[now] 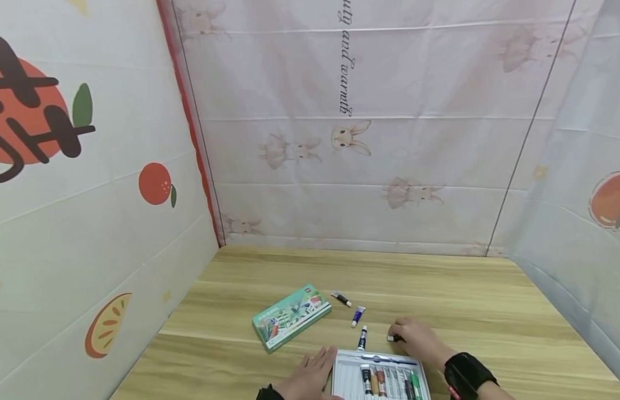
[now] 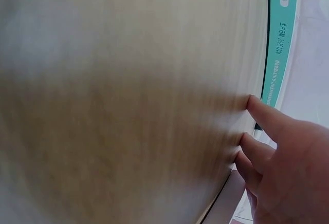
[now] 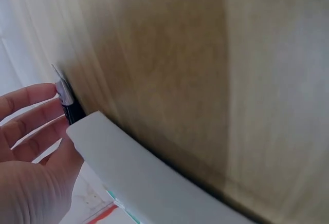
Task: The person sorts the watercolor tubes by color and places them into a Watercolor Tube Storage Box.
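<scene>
My left hand (image 1: 312, 378) rests beside the left edge of a white tray (image 1: 347, 371), fingers extended, with fingertips on the tabletop in the left wrist view. Several paint tubes (image 1: 381, 383) lie in the tray's right part, and a thin brush (image 1: 390, 360) lies along its far side. Just beyond the tray's far right corner, my right hand (image 1: 419, 340) holds a small dark paint tube (image 3: 73, 108) with a white cap, low at the table. The tray wall hides part of that tube and the thumb in the right wrist view.
A green box (image 1: 292, 318) lies left of the tray. Three loose tubes lie beyond it: a black tube (image 1: 341, 299), a blue-violet tube (image 1: 358, 316) and a dark blue tube (image 1: 362, 338) by the tray's far edge. Printed cloth walls (image 1: 370, 222) bound the wooden table (image 1: 440, 278).
</scene>
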`<state>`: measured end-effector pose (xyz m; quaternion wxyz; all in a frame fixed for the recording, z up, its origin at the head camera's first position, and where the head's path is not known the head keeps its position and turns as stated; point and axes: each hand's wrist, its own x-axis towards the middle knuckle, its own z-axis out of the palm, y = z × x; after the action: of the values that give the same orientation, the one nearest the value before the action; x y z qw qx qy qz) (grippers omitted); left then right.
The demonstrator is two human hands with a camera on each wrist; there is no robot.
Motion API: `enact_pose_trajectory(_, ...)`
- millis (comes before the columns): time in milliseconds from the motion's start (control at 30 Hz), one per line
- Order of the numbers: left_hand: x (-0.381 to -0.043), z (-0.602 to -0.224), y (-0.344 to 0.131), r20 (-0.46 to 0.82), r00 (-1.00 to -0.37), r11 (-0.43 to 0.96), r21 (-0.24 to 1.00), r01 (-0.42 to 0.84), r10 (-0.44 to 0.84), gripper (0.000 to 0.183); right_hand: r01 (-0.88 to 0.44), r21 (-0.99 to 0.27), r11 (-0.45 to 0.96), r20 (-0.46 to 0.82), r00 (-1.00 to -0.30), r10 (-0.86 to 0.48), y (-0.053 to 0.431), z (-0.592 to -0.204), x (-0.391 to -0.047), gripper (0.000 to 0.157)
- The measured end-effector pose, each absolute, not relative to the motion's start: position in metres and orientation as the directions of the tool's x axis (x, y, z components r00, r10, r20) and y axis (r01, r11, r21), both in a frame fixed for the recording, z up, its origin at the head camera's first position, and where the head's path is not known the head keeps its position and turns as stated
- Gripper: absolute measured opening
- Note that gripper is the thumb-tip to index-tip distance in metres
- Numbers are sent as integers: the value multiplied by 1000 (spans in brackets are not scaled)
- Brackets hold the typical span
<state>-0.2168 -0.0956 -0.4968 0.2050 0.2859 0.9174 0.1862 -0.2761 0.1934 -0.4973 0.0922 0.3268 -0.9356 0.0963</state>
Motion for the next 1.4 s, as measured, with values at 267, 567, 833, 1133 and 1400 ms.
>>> enact_pose_trajectory(267,-217,-495,-94,-249,-756,769,431,473,605,87,-665,-118,738,249,-739,-626,186,-487,-271,19)
enact_pose_trajectory(567,-216,-493,-93,-246,-766,778,417,469,594,89,-741,-74,668,304,-654,-692,169,-475,-258,18)
enact_pose_trajectory(833,-215,-495,-93,-251,-775,792,397,463,579,89,-774,-69,630,316,-616,-722,153,-471,-245,16)
enact_pose_trajectory(1133,-214,-498,-94,-228,-766,775,398,491,601,87,-816,-102,569,311,-569,-761,137,-467,-230,21)
enact_pose_trajectory(1400,-214,-497,-92,-221,-769,774,406,486,600,89,-868,-134,479,318,-495,-808,124,-466,-222,24)
